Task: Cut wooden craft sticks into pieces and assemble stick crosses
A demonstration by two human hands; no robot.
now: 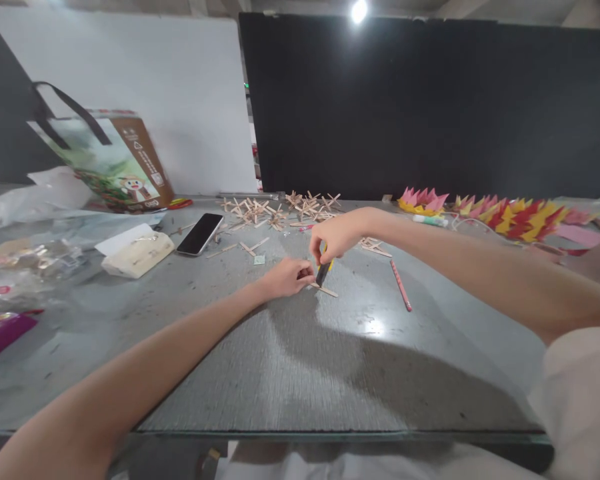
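Note:
A flat wooden craft stick (329,291) lies on the grey table, its left end pinched under the curled fingers of my left hand (291,277). Above it, my right hand (341,233) grips a yellow and black utility knife (323,272) held steeply, tip down. The knife's lower end meets the stick close to my left fingertips; the blade itself is too small to make out. A pink pencil (401,285) rests to the right. Behind my hands are piles of crossed wooden sticks (253,212), and a few loose sticks (375,247) lie beyond my right wrist.
At left stand a shopping bag (115,160), a phone (201,234), a tissue pack (137,253) and clear plastic packaging (30,267). Folded paper flowers (525,219) and a glue stick (430,221) lie at the back right. A black panel (430,107) closes off the far side.

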